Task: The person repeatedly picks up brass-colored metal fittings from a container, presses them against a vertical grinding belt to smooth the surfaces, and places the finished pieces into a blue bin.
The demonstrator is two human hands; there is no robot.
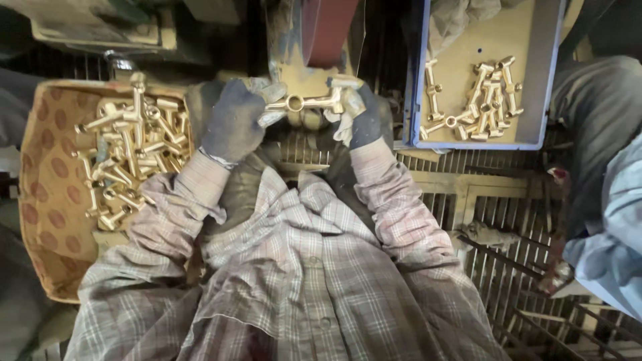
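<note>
A brass tee-shaped fitting (302,102) is held level between both my gloved hands, just below a reddish-brown sanding belt (328,30). My left hand (231,120), in a dark worn glove, grips the fitting's left end. Its right end is gripped by my right hand (358,110), also gloved. The fitting lies close to the belt's lower end; I cannot tell if it touches.
A spotted cardboard box (43,200) at my left holds several brass fittings (130,150). A blue tray (538,100) at upper right holds several more fittings (478,100). A metal grate (481,207) lies below. Another person's sleeve (612,220) is at the right edge.
</note>
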